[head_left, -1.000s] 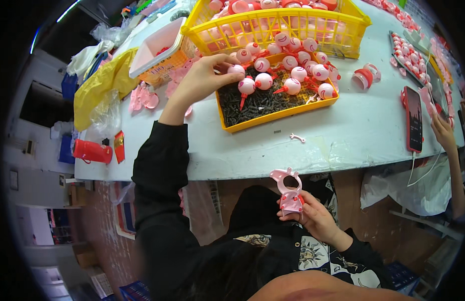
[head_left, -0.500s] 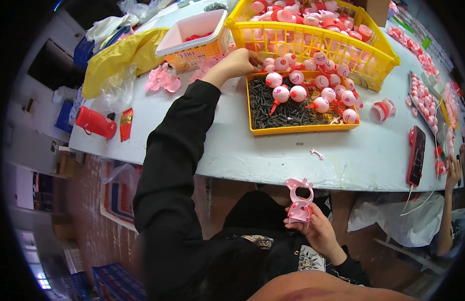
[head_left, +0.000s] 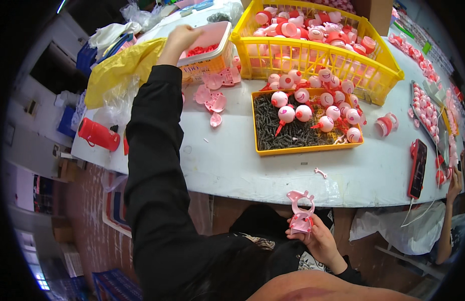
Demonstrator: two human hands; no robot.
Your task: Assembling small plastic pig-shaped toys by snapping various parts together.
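Far out on the left, the left hand (head_left: 181,39) is stretched up over the near edge of the pink tub (head_left: 210,46) with small red parts inside. The fingers are curled down, but from here you cannot tell if they have picked one up or are empty. Just below that hand, on the white table (head_left: 232,160), lie some loose pink shell pieces (head_left: 215,95).

To the right of those is a yellow tray (head_left: 302,123) full of dark screws, with pink round toy balls on top. Behind it stands a big yellow basket (head_left: 312,55) of pink toy parts.

Down low, near the body and below the table edge, the right hand (head_left: 317,236) grips a pink toy piece with a ring on top (head_left: 300,213), held upright.

This looks like the step of fetching a small red part. Next, it likely needs the left hand to come back down to the pink piece.
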